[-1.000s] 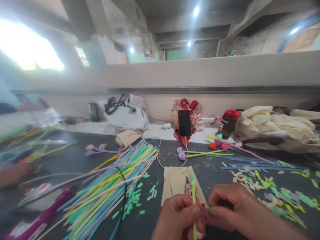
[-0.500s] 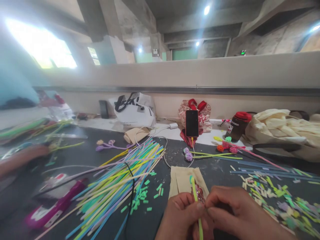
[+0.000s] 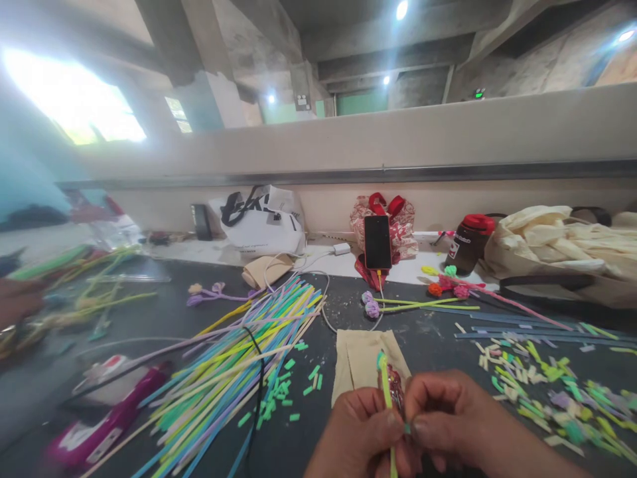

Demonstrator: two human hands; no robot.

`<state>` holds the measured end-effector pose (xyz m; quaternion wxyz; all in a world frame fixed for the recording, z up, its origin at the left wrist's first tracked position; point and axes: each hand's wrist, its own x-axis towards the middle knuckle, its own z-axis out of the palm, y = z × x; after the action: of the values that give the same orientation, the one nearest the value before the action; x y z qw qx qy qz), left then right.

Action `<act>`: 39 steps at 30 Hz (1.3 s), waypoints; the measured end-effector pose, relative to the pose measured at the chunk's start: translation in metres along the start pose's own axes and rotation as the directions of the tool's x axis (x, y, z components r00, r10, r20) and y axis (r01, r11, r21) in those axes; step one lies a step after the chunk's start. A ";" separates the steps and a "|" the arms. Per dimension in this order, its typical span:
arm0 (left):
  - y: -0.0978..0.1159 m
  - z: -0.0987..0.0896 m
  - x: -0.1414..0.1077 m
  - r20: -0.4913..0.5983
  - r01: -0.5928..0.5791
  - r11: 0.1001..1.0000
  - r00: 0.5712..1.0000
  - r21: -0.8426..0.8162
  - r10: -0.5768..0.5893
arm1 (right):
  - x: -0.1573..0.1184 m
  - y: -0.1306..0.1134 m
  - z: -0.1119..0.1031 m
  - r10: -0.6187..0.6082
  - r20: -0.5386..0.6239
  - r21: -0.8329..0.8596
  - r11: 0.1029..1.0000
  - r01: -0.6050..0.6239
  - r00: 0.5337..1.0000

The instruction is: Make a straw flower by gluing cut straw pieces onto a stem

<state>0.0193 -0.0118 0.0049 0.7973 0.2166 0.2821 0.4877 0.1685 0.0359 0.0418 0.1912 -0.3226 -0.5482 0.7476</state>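
Observation:
My left hand pinches a yellow-green fuzzy stem that stands nearly upright, with a small green tip at its top. Close beside it on the right, my right hand has thumb and index finger pressed together on a tiny green piece. Both hands are over the near edge of a beige cloth. Behind the stem lies a dark red shiny item, partly hidden by the fingers.
Left lies a heap of coloured stems near green snippets and a magenta tool. Right are mixed snippets. Behind stand a phone and a bottle. Another person's hand is far left.
My right hand has shifted slightly away from my left, and a green bit now shows at its fingertips. The other person's arm has drawn back to the left. The view has shifted slightly.

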 end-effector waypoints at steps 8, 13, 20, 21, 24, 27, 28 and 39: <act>-0.011 -0.010 0.006 -0.021 0.052 0.998 0.998 0.028 -0.052 | 0.000 0.009 -0.006 -0.003 0.027 0.081 0.997 0.001 1.000; -0.011 -0.010 0.007 0.012 -0.032 0.999 0.999 0.017 0.032 | 0.004 0.013 -0.006 -0.026 0.031 0.137 0.990 0.022 0.999; -0.009 -0.017 0.009 -0.043 -0.042 0.999 0.998 -0.028 0.040 | 0.011 0.024 -0.009 -0.136 -0.020 0.316 0.939 0.135 0.990; -0.009 -0.017 0.009 -0.052 -0.032 0.999 0.998 -0.016 0.031 | 0.010 0.023 -0.009 -0.139 -0.053 0.252 0.956 0.148 0.989; -0.008 -0.016 0.008 -0.048 -0.042 0.999 0.998 0.008 0.043 | 0.004 0.013 -0.008 -0.236 -0.124 -0.150 0.965 0.217 0.964; -0.008 -0.013 0.008 -0.020 -0.072 0.997 0.997 0.013 0.072 | -0.003 0.001 -0.005 -0.438 -0.038 -0.572 0.747 0.339 0.898; -0.008 -0.012 0.008 -0.008 -0.070 0.997 0.998 0.021 0.070 | -0.004 -0.002 -0.004 -0.486 0.012 -0.646 0.664 0.377 0.874; 0.009 0.007 -0.001 -0.034 -0.036 0.999 0.999 -0.017 0.035 | -0.003 0.003 -0.006 -0.484 -0.163 -0.592 0.745 0.307 0.860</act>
<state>0.0177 -0.0098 0.0160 0.7855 0.2062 0.2875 0.5078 0.1750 0.0370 0.0391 0.3294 -0.3500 -0.7579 0.4411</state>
